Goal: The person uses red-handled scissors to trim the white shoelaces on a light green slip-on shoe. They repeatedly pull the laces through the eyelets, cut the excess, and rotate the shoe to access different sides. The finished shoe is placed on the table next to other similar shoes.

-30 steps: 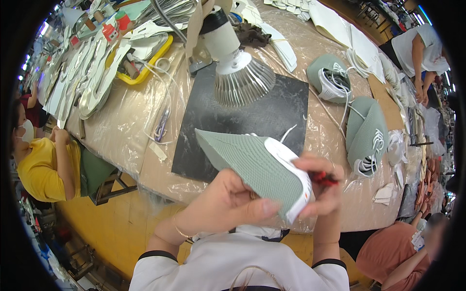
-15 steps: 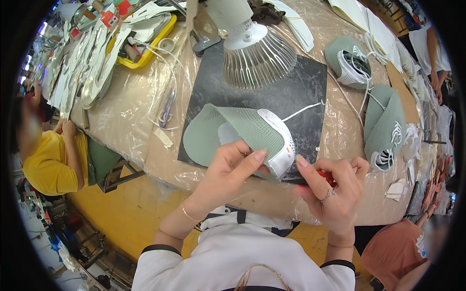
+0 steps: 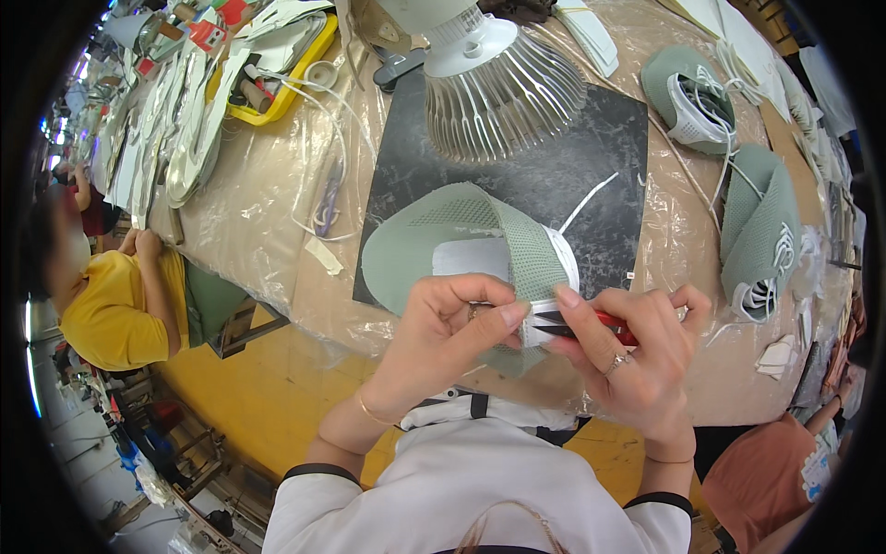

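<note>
A sage-green mesh shoe upper (image 3: 531,240) with a white edge curves over the front of a black mat. My left hand (image 3: 448,323) pinches its near edge between thumb and fingers. Red-handled thread snips (image 3: 616,326) lie in my right hand (image 3: 641,355), their dark blades pointing left at the white band. My right thumb and fingertips are close to that same band; whether they touch it I cannot tell. Beyond the upper, a white lace (image 3: 588,201) runs out over the black mat (image 3: 406,138).
A lamp with a ribbed metal body (image 3: 503,92) hangs over the mat. Two green shoe uppers with white laces (image 3: 761,222) lie at the right. Far left are stacked white pieces (image 3: 189,138) and a yellow tray (image 3: 277,109). A person in yellow (image 3: 120,305) sits at the left.
The upper has turned so its white edge faces more to the right and its near end stands nearer me. The snips' blades now show, up against the white band; my right hand has come closer.
</note>
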Demonstrator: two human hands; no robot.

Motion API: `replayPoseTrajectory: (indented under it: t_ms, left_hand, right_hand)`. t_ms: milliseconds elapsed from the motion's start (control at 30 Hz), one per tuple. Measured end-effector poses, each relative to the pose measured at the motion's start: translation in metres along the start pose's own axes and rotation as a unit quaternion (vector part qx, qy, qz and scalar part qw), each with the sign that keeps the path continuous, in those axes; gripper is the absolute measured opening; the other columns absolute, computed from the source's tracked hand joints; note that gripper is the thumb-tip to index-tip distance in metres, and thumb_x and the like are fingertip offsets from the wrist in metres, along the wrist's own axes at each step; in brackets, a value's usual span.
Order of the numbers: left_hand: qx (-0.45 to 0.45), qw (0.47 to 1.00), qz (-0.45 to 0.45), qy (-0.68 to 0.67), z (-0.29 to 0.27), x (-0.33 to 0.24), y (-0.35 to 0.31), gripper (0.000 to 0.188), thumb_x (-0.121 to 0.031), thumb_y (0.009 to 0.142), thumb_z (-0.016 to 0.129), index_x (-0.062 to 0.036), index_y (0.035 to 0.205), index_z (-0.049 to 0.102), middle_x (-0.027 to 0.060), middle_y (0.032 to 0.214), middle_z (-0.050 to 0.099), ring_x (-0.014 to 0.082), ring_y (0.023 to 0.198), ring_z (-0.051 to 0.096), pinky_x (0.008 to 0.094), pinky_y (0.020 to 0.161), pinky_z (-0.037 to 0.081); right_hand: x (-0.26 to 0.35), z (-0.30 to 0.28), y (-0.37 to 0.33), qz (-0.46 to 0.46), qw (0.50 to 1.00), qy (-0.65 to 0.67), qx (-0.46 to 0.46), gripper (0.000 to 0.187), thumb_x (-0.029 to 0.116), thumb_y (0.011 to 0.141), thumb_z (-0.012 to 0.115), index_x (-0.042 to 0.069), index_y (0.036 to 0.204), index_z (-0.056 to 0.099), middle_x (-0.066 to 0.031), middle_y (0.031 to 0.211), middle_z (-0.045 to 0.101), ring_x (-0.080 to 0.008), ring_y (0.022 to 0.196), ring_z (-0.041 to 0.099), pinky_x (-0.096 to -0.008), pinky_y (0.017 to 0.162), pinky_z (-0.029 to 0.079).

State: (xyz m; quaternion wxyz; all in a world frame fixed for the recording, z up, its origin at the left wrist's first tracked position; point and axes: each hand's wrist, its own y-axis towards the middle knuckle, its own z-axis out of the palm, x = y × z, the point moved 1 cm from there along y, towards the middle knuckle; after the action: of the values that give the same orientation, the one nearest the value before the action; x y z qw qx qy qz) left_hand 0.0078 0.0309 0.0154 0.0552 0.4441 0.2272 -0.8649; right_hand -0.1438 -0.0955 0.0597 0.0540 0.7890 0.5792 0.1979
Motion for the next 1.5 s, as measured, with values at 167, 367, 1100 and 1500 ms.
replayPoseTrajectory:
  t_ms: [167, 367, 1100, 1500]
  left_hand:
    - [0.004, 1.0, -0.009, 0.001, 0.003, -0.003, 0.002, 0.012, -0.007, 0.092, 0.062, 0.0044, 0.092, 0.066, 0.0045, 0.085, 0.064, 0.0084, 0.078, 0.06, 0.0218, 0.07, 0.049]
    - [-0.002, 1.0, -0.011, 0.014, 0.006, -0.003, 0.002, 0.012, -0.008, 0.091, 0.062, 0.0029, 0.087, 0.065, 0.0027, 0.08, 0.06, 0.0076, 0.075, 0.057, 0.0219, 0.069, 0.047]
    - [0.035, 0.999, 0.023, 0.027, 0.004, 0.002, 0.008, 0.013, -0.007, 0.093, 0.061, 0.0039, 0.092, 0.067, 0.007, 0.087, 0.066, 0.0093, 0.079, 0.062, 0.0232, 0.072, 0.05]
    - [0.059, 0.998, -0.02, 0.029, -0.002, 0.002, 0.013, 0.018, -0.013, 0.093, 0.062, 0.003, 0.087, 0.067, 0.0021, 0.081, 0.065, 0.0052, 0.075, 0.057, 0.0202, 0.067, 0.045]
  right_hand:
    - [0.001, -0.004, -0.001, -0.001, 1.0, -0.017, -0.001, 0.045, 0.032, 0.071, 0.078, 0.023, 0.114, 0.069, 0.0049, 0.085, 0.058, -0.012, 0.068, 0.048, -0.0371, 0.078, 0.028]
    - [0.002, -0.007, 0.0, -0.002, 0.999, -0.031, 0.01, 0.046, 0.031, 0.069, 0.079, 0.023, 0.113, 0.07, 0.0055, 0.085, 0.058, -0.0117, 0.068, 0.047, -0.0375, 0.079, 0.028]
    - [0.005, -0.013, -0.007, -0.027, 0.995, -0.097, 0.011, 0.046, 0.033, 0.076, 0.075, 0.021, 0.12, 0.068, 0.0055, 0.086, 0.058, -0.0082, 0.062, 0.045, -0.0325, 0.067, 0.022]
    - [-0.002, -0.005, -0.003, -0.023, 1.0, 0.007, -0.016, 0.047, 0.023, 0.061, 0.085, 0.025, 0.106, 0.073, 0.0081, 0.083, 0.061, -0.0079, 0.063, 0.049, -0.0296, 0.07, 0.029]
